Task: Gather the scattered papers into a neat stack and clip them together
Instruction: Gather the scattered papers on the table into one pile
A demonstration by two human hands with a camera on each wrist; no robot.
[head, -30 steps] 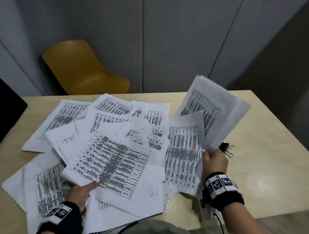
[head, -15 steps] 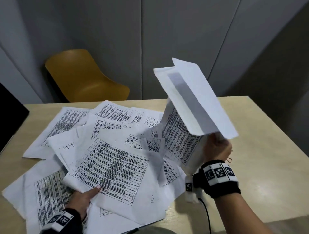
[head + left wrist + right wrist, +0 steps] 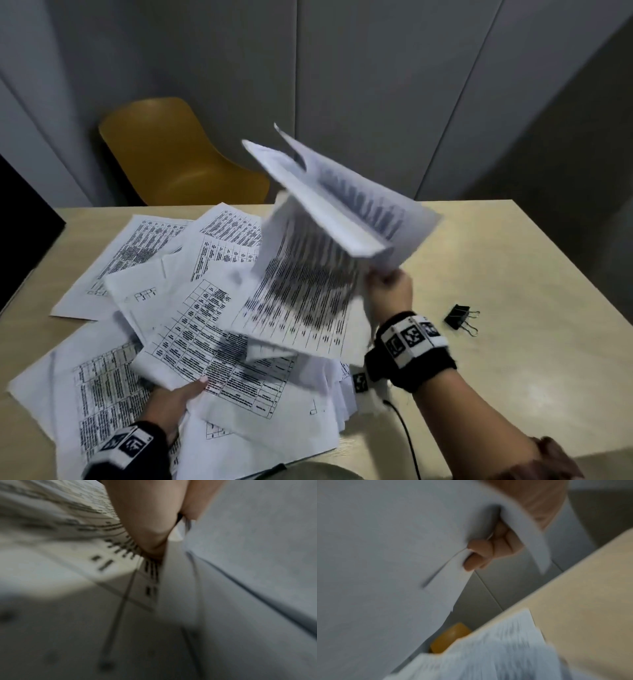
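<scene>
Several printed sheets (image 3: 144,260) lie scattered and overlapping on the left half of the pale wooden table (image 3: 513,274). My right hand (image 3: 387,291) grips a bundle of sheets (image 3: 308,274) by its lower edge, raised and tilted over the pile; the right wrist view shows the fingers (image 3: 481,553) curled around the held paper (image 3: 385,547). My left hand (image 3: 171,401) is low at the front left, its thumb on top of a printed sheet (image 3: 219,342) and its fingers hidden beneath it. A black binder clip (image 3: 460,317) lies on bare table right of my right hand.
A yellow chair (image 3: 171,161) stands behind the table against grey wall panels. A dark object (image 3: 20,212) sits at the table's left edge. A black cable (image 3: 407,438) hangs from my right wrist. The table's right half is bare wood around the clip.
My right hand has lifted its bundle and swung it left over the pile, taking up another sheet. The binder clip is now uncovered. My left hand has stayed in place.
</scene>
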